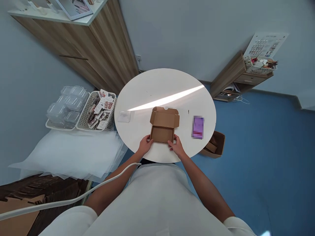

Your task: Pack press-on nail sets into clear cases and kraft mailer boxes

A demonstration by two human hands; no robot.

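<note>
A small brown cardboard box (pixel 162 134) lies on the white round table (pixel 157 88), its lid folded back away from me and its inside bare. My left hand (pixel 145 145) grips the near left corner, fingers along the outer side wall and thumb at the front. At the near right corner my right hand (pixel 176 146) holds the box in the same way, with thumb and fingers closed on the edge. Right of the box lies a flat purple item (pixel 198 127), blurred in the picture. A clear flat piece (pixel 124 116) rests near the table's left edge.
Left of the table stand a white basket (pixel 78 122) of printed cards and a tray of clear plastic containers (pixel 73 98). White sheets (pixel 73 150) lie in front of them. An open carton (pixel 220 144) is on the floor at right. A white cable (pixel 73 200) crosses my left arm.
</note>
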